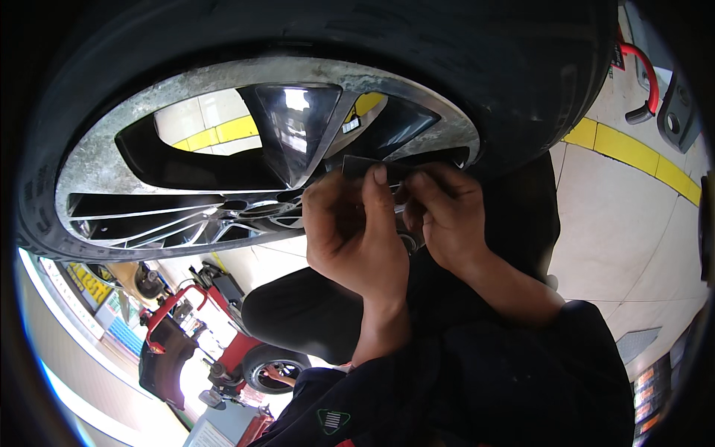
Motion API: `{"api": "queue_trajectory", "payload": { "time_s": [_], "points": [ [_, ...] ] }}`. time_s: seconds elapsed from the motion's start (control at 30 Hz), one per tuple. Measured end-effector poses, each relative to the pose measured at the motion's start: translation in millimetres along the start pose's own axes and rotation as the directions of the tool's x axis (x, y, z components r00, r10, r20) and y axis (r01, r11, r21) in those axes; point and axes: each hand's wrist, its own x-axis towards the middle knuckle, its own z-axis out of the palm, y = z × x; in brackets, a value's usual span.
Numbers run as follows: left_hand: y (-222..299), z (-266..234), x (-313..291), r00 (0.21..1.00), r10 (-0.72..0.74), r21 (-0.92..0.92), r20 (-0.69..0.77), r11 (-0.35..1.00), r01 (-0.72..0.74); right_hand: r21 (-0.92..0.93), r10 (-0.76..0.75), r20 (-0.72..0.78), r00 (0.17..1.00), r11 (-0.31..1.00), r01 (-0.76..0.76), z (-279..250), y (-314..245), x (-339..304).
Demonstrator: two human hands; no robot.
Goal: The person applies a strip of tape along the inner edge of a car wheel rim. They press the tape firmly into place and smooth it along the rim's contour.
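Both my hands are raised close together before a large car wheel, with a polished silver-and-black alloy rim [205, 77] inside a black tire [536, 67]. My left hand [354, 231] is closed, its thumb pressed along a small, dark, flat strip [357, 163]. The strip's straight upper edge shows above the fingers; its kind cannot be made out. On the strip's other side, my right hand [450, 216] is closed in a pinch, and the fingertips hide what lies between them. Part of the rim's lower spokes is hidden behind my hands.
Yellow floor line [655, 162] crosses pale tiles at right. A red-handled tool or stand [648, 78] is at upper right. At lower left stands a red machine [242, 346], beside another wheel [257, 372] touched by another person's hand [278, 375]. My dark-clad knee [298, 305] is below the wheel.
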Motion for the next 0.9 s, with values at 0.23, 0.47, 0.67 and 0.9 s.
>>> {"api": "queue_trajectory", "payload": {
  "time_s": [0.23, 0.47, 0.67, 0.9],
  "points": [
    [-2, 1, 0, 1.000, 0.003, -0.092, 0.019, 0.996, -0.002, -0.003, -0.059, 0.079, 0.995, 0.998, 0.059, -4, 4, 5],
    [0, 0, 7, 0.991, 0.119, 0.078, 0.054, 0.989, -0.123, -0.005, -0.067, 0.043, 0.997, 0.998, 0.067, -2, 0, 5],
    [9, 6, 3, 0.998, 0.043, 0.034, 0.046, 0.998, -0.044, 0.017, -0.087, 0.078, 0.993, 0.996, 0.086, -5, -2, 7],
    [2, 7, 2, 0.997, 0.066, 0.054, 0.026, 0.996, -0.067, 0.051, -0.119, 0.132, 0.984, 0.992, 0.114, -8, -1, 9]
  ]
}}
